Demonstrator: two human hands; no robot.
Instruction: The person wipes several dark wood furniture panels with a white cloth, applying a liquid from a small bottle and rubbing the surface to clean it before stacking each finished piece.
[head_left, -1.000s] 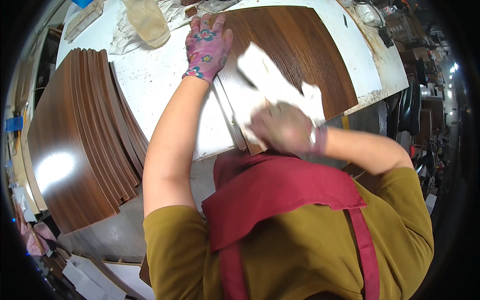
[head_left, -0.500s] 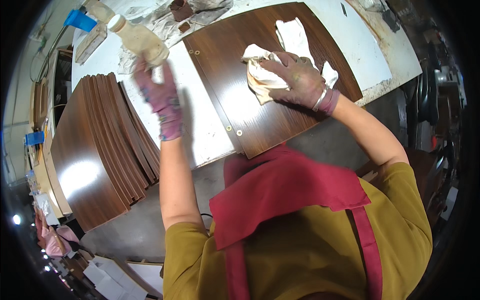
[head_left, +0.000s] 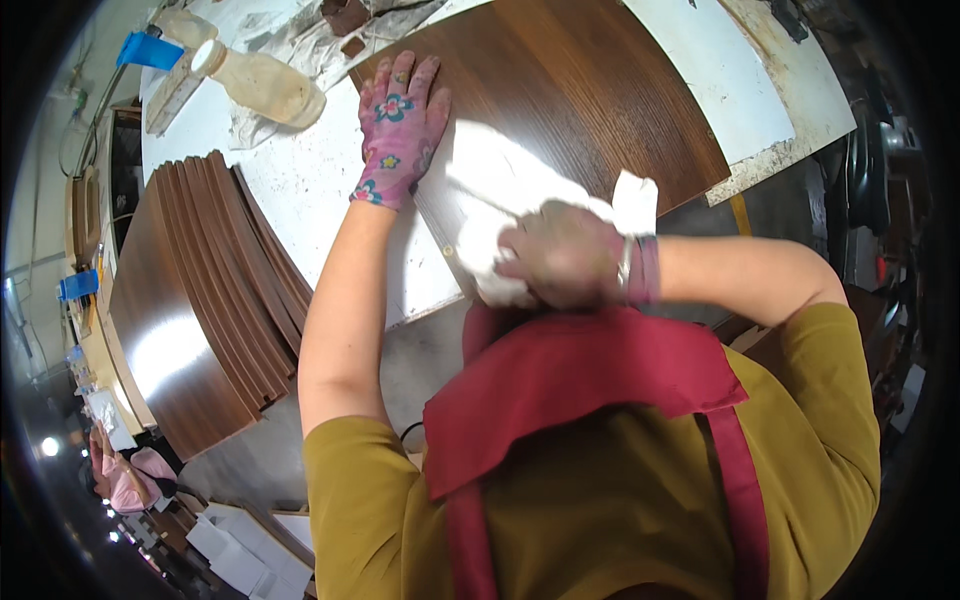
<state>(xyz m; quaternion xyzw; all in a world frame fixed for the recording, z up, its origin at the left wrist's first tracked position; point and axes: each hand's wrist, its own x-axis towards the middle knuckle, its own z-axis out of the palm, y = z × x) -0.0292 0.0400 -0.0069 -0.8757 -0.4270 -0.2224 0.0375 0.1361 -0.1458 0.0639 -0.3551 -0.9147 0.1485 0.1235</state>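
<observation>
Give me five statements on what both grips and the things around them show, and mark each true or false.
1. The right grip holds a white cloth. True.
2. The left grip is clenched into a fist. False: it lies open, fingers extended, at the left edge of the dark panel.
3. The stack of brown panels is to the left of the dark panel. True.
4. The bottle has a blue cap. False: its cap is white.
5. The person's forearms are bare. True.
</observation>
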